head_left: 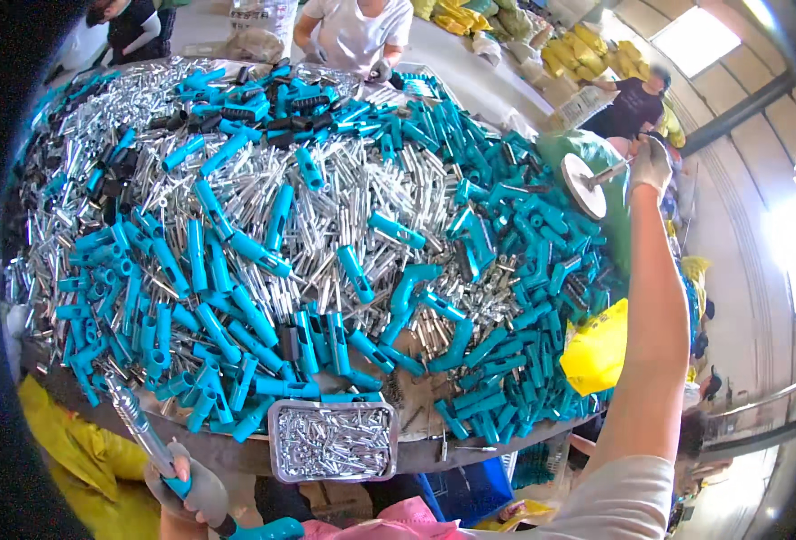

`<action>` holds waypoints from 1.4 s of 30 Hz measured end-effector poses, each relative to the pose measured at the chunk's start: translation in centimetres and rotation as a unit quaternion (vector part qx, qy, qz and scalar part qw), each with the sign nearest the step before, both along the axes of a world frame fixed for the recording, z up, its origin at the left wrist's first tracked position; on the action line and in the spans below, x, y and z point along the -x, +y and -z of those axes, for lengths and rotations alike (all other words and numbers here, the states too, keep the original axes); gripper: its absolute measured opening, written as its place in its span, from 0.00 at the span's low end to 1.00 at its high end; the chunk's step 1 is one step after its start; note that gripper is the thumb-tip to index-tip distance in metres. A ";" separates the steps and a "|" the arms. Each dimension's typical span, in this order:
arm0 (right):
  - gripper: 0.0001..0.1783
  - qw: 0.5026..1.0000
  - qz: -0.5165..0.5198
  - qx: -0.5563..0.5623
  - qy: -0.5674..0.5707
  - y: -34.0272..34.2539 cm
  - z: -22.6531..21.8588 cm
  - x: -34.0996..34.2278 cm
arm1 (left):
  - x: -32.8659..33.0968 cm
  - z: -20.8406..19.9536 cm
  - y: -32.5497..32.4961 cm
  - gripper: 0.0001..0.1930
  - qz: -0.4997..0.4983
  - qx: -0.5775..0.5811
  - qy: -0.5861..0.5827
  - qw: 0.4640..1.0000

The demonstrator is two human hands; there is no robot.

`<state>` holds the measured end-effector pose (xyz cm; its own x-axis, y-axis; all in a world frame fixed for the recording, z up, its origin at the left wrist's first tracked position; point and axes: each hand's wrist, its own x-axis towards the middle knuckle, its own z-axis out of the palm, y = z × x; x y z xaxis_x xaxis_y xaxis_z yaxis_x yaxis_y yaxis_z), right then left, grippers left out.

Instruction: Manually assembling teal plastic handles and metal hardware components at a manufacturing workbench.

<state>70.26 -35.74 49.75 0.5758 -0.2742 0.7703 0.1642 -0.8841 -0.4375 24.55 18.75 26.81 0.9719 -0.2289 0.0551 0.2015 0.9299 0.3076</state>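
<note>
Silver tool (139,421) jutting from curled left fingers (182,467), metal rod (612,171) gripped by right fingers (643,155)

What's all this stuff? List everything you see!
Plastic handles: countless, teal, across the table
Metal rods: countless, silver, mid-table
Tray: one, clear, near table edge
Metal bits: many, silver, in tray
Table: one, greyish, under the heap
Sheet or bag: one, yellow, right
Sacks: several, mostly yellow, left and back
Other people: at least three, dark or white tops, back
Tool: one, silver and teal, left hand
Stemmed disc: one, white, right hand
Left hand: one, grey-gloved, lower left
Right hand: one, pale-gloved, upper right
</note>
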 end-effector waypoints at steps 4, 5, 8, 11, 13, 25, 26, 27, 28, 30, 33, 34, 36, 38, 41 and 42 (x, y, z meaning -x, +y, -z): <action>0.13 1.000 0.000 0.010 -0.018 -3.2 -1.5 -3.6 | -1.9 -1.9 -1.5 0.19 -0.011 0.001 0.027 1.000; 0.13 1.000 0.014 -0.003 0.024 -2.3 -2.1 -3.5 | -2.6 -2.5 -2.0 0.19 -0.019 -0.010 0.035 0.999; 0.14 0.999 -0.015 -0.018 0.028 -2.8 -2.4 -5.6 | -4.5 -2.8 -2.7 0.19 -0.021 -0.034 0.035 0.999; 0.15 0.999 0.012 -0.001 0.047 -4.1 -2.3 -7.8 | -6.7 -3.6 -3.7 0.18 -0.009 -0.017 0.027 0.999; 0.15 0.998 0.006 -0.032 0.062 -5.0 -2.1 -9.4 | -7.6 -3.9 -4.0 0.18 -0.027 -0.019 0.047 0.998; 0.15 0.996 -0.029 -0.066 0.058 -10.5 -0.6 -20.1 | -13.8 -6.3 -6.3 0.18 -0.076 -0.119 0.035 0.989; 0.15 0.995 -0.031 -0.070 0.061 -9.9 -0.3 -20.6 | -14.0 -6.4 -6.3 0.18 -0.072 -0.123 0.036 0.989; 0.15 0.992 -0.049 -0.101 0.059 -8.8 -0.2 -20.8 | -14.3 -6.5 -6.4 0.18 -0.071 -0.126 0.039 0.989; 0.14 0.987 -0.066 -0.133 0.058 -8.3 0.1 -21.0 | -14.4 -6.6 -6.5 0.18 -0.073 -0.120 0.058 0.988; 0.14 0.988 -0.069 -0.129 0.052 -10.0 0.3 -23.2 | -15.3 -6.4 -6.8 0.18 -0.070 -0.108 0.074 0.989; 0.13 0.995 -0.001 -0.053 0.087 -10.7 0.8 -25.2 | -16.4 -5.8 -7.4 0.18 -0.072 -0.144 0.057 0.985; 0.13 0.997 0.017 -0.025 0.076 -10.8 1.0 -25.7 | -16.3 -5.4 -7.5 0.18 -0.102 -0.142 0.076 0.982; 0.13 0.998 0.030 -0.014 0.045 -10.9 1.3 -26.6 | -16.3 -4.9 -7.7 0.17 -0.131 -0.140 0.099 0.976; 0.13 0.998 0.022 -0.029 0.054 -11.1 1.2 -27.1 | -16.4 -4.6 -7.8 0.17 -0.146 -0.141 0.120 0.972; 0.13 0.999 0.014 -0.016 0.042 -12.3 1.7 -28.5 | -16.5 -4.4 -8.3 0.18 -0.151 -0.137 0.148 0.968; 0.13 0.999 0.016 -0.002 0.038 -11.7 1.9 -28.6 | -16.5 -4.4 -8.5 0.18 -0.155 -0.137 0.149 0.967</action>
<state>98.84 -47.41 47.90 0.6228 -0.2971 0.7237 0.1014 -0.8866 -0.4513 41.03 10.26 31.19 0.9594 0.1088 -0.2604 0.0448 0.8521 0.5214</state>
